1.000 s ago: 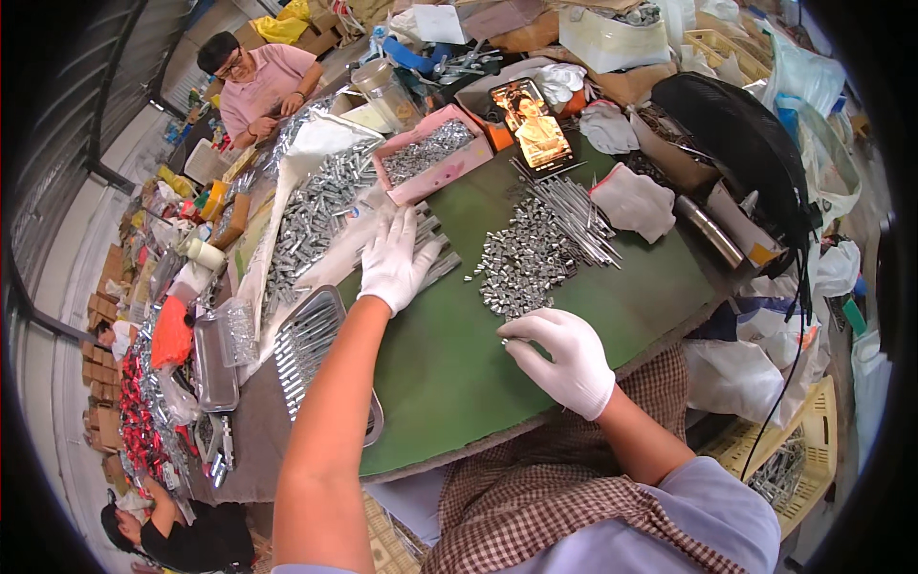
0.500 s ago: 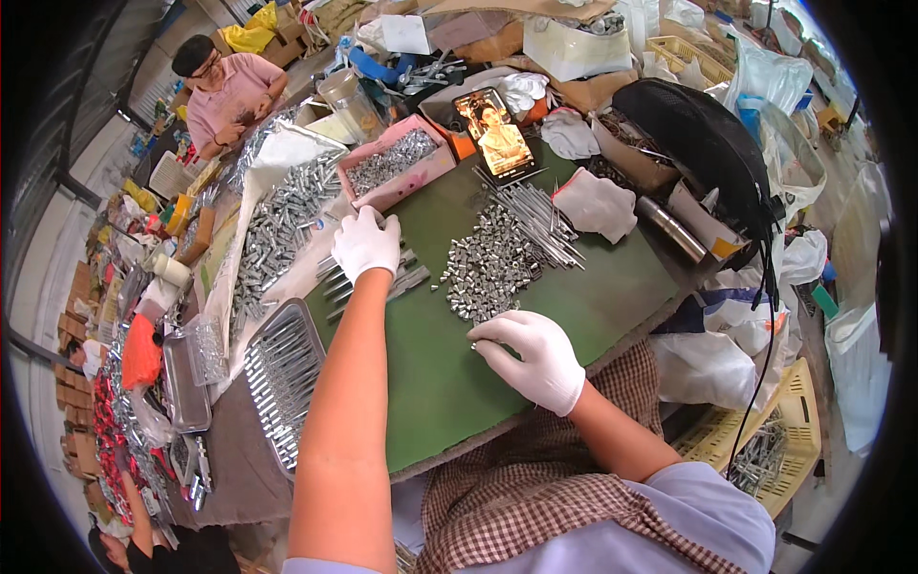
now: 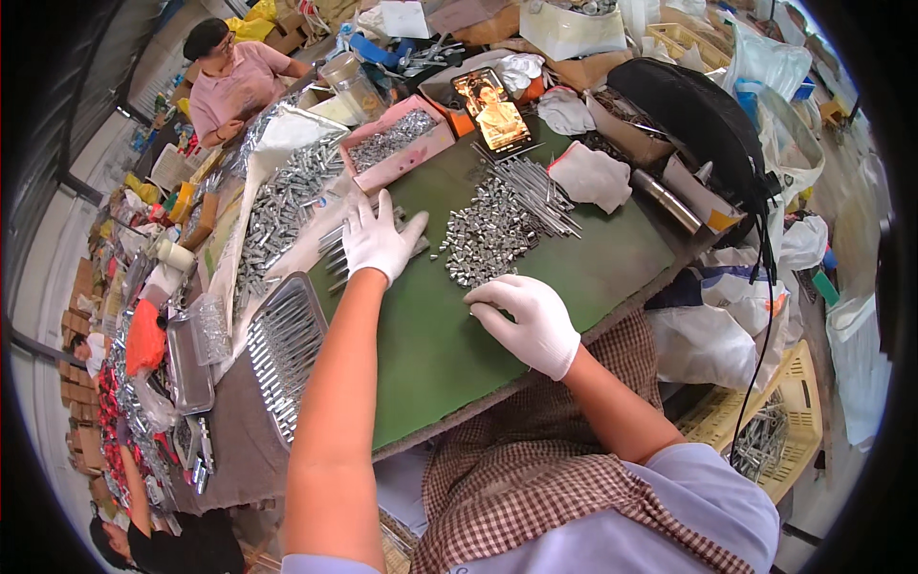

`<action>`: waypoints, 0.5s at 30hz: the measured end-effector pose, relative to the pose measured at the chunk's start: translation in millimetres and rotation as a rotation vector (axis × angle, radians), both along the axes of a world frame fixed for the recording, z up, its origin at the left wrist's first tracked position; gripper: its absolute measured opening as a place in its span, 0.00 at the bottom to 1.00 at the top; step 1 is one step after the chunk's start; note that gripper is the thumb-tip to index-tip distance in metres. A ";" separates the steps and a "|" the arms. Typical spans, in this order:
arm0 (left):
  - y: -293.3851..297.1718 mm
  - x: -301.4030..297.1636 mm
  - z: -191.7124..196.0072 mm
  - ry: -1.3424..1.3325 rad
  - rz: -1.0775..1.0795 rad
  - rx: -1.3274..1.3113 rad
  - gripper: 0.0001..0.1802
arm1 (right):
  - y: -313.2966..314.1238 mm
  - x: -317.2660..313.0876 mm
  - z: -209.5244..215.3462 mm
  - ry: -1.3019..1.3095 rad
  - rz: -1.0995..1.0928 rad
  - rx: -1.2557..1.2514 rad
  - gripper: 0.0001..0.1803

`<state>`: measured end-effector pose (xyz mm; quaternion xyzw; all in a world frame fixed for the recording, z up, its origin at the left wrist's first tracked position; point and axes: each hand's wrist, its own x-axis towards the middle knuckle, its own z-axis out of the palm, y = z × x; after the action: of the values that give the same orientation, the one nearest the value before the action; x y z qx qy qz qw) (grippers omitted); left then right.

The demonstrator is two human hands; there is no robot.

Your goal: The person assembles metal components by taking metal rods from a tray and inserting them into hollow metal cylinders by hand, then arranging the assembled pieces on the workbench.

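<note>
Watching through the head view, I have the left hand palm down, its fingers spread loosely across metal rods on the green-topped bench, near a pink box. The right hand brings 2 fingers close together just beside the pile of small metal pieces; I cannot tell whether they grasp a piece. Thin rods lie at the pile's far side.

Wkshp: metal pcs heaped (w/ co-worker nearby)
</note>
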<state>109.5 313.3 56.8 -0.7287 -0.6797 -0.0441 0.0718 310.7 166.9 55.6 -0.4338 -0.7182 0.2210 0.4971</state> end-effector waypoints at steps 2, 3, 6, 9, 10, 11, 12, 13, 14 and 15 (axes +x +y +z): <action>0.9 -6.2 -0.1 0.007 0.022 -0.018 0.47 | -0.6 -4.3 2.5 0.013 0.023 0.020 0.04; 1.0 -8.7 -0.5 0.039 0.035 -0.006 0.47 | -1.1 -5.7 3.3 0.008 0.019 0.023 0.04; 3.1 -15.8 -4.9 0.050 0.038 0.024 0.47 | -1.0 -9.5 4.2 -0.004 0.010 0.031 0.04; 0.8 -21.5 -0.3 -0.066 0.019 0.018 0.47 | -3.7 -10.4 4.3 -0.034 0.003 0.034 0.04; -0.7 -18.1 3.6 -0.157 0.011 -0.001 0.47 | -3.2 -9.9 3.6 -0.020 0.017 0.037 0.05; -8.2 -8.9 11.3 -0.139 0.011 -0.054 0.47 | -2.0 -7.3 1.8 -0.005 0.015 0.039 0.05; -15.0 -2.9 8.8 -0.058 -0.046 -0.014 0.46 | -1.0 -4.1 -2.1 -0.008 0.009 0.026 0.05; -24.8 1.0 10.8 -0.008 -0.057 -0.009 0.45 | -0.3 -4.9 -3.2 -0.010 0.006 0.056 0.05; -33.7 5.2 10.3 0.038 -0.066 -0.008 0.44 | -0.7 -6.4 -4.8 -0.015 0.006 0.079 0.05; -32.7 5.1 5.6 0.045 -0.056 0.012 0.43 | 0.7 -8.0 -6.9 -0.015 -0.020 0.071 0.05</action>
<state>114.6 280.6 62.3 -0.7478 -0.6569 -0.0336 0.0903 302.7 167.6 48.7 -0.4249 -0.7250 0.1871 0.5087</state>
